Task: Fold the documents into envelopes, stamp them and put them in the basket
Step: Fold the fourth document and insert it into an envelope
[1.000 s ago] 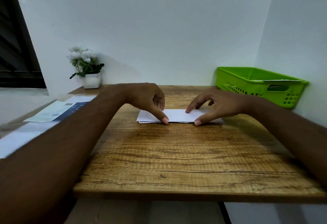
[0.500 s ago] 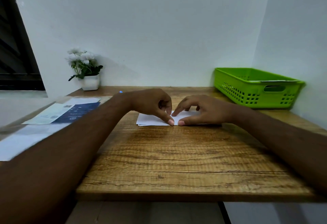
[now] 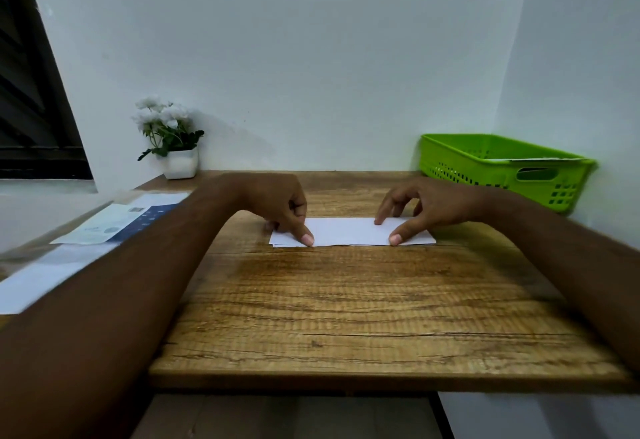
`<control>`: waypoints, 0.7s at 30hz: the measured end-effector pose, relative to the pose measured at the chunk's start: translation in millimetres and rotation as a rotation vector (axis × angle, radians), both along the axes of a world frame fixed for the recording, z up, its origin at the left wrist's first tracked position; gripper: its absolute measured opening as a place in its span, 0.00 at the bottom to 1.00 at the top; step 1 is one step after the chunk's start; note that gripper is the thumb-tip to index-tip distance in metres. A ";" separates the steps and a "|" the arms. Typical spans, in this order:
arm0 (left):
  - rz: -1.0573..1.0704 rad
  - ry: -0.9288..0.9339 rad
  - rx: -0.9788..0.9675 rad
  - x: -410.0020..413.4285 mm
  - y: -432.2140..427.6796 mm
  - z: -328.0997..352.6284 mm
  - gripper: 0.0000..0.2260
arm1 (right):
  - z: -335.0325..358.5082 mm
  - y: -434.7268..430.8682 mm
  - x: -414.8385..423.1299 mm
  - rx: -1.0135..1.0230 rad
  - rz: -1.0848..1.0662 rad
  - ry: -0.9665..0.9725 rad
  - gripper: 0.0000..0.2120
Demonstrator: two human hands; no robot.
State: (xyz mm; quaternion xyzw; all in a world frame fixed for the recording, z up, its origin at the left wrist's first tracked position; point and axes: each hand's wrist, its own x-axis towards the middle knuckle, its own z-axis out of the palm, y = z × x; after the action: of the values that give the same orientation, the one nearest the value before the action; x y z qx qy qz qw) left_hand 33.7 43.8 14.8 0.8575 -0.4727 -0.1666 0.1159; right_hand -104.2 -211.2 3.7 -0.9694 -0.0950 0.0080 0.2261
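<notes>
On my feed, a wood-grain table [image 3: 346,317] sits in a corner where the plain white back wall [image 3: 311,74] meets the white right wall [image 3: 581,74]. A dark slatted window [image 3: 24,109] fills the far left. A white pot of white flowers [image 3: 180,163] stands against the back wall. Pale floor [image 3: 277,418] shows beneath the table. The light is dim and even.

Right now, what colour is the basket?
Bright green basket, clearest in the head view.
</notes>
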 end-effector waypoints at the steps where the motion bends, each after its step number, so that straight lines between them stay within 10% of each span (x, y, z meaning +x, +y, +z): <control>1: 0.019 0.007 0.028 2.7 4.9 1.6 0.19 | 0.6 -5.4 -1.3 0.010 -0.016 0.008 0.20; 14: 0.151 0.047 0.117 26.8 44.3 8.6 0.42 | -5.2 -36.8 1.1 0.050 -0.096 -0.171 0.03; 21: 0.148 0.011 -0.117 18.1 31.6 0.9 0.22 | -14.1 -6.7 9.9 0.028 -0.077 -0.372 0.05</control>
State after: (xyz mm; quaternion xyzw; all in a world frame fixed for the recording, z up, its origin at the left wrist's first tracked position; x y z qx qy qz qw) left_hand 51.8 75.3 15.7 0.8811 -0.4162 -0.1342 0.1803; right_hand -94.3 -217.9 -10.4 -0.9539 -0.0981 -0.1815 0.2181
